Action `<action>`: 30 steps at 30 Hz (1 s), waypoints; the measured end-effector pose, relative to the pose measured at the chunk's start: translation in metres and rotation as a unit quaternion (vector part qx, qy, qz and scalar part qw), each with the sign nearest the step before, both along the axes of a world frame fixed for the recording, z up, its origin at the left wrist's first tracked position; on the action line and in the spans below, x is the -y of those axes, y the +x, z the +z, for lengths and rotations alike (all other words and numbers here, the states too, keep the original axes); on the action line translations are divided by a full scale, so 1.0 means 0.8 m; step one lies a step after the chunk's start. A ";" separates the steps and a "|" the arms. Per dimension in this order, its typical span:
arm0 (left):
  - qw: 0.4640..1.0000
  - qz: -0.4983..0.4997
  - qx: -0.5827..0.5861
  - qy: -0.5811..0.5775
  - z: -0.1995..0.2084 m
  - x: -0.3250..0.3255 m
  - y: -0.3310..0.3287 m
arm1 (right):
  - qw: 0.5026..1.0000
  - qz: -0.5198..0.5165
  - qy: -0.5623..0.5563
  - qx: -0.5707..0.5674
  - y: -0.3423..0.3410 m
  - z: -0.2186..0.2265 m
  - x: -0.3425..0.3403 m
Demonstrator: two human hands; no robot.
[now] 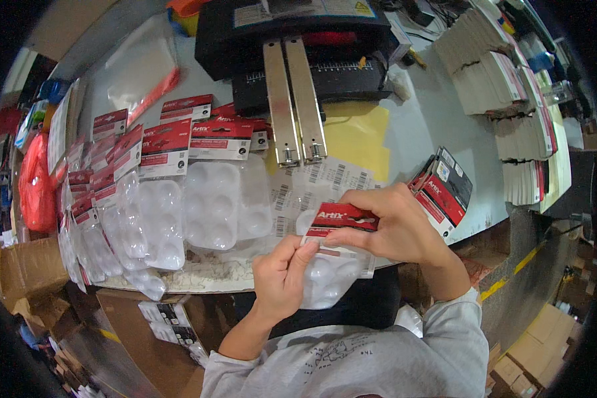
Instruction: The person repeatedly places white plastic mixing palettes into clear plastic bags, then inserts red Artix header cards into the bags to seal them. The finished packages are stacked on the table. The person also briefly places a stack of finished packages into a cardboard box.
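Between my hands, in front of my body, is a white plastic paint palette (331,278) in a clear bag. A red header card (328,219) with a hanging hole sits at the top of the bag. My left hand (280,275) pinches the card's lower left corner and the bag edge between thumb and fingers. My right hand (404,222) grips the card's right side, thumb in front and fingers along its top edge. Beyond them lies a layer of barcode label sheets (345,178). Beside my right hand rests a small pile of red and black header cards (444,189).
Many bagged palettes with red cards (212,192) overlap on the left. A black machine (219,46) with two metal arms (278,99) stands at the back, near a yellow sheet (368,136). Clear bags (142,69) lie back left; tall card stacks (481,86) line the right.
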State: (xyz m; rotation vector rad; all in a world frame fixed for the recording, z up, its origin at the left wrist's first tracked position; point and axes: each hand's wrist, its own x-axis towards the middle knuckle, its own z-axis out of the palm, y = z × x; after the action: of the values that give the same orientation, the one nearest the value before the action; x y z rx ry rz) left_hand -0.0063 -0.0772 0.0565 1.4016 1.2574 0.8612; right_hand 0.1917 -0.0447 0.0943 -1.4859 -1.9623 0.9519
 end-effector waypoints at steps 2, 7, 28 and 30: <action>0.999 0.023 -0.019 0.043 -0.002 -0.004 0.000 | 0.999 -0.045 -0.012 -0.002 0.007 -0.002 0.001; 0.988 0.130 0.085 -0.013 -0.017 -0.015 -0.005 | 0.946 -0.100 -0.266 -0.155 0.021 -0.016 0.010; 0.972 0.163 -0.171 -0.013 -0.045 -0.094 0.016 | 0.813 -0.262 -0.222 -0.470 -0.023 -0.099 -0.024; 0.973 0.150 -0.177 -0.001 -0.049 -0.088 0.014 | 0.867 -0.255 -0.213 -0.370 -0.023 -0.090 -0.021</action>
State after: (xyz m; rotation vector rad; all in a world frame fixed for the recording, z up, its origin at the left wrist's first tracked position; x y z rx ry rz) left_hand 0.0051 -0.0066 0.0169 1.4259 1.7773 0.8302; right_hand 0.1730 -0.0279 0.0224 -1.4323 -0.7874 1.4686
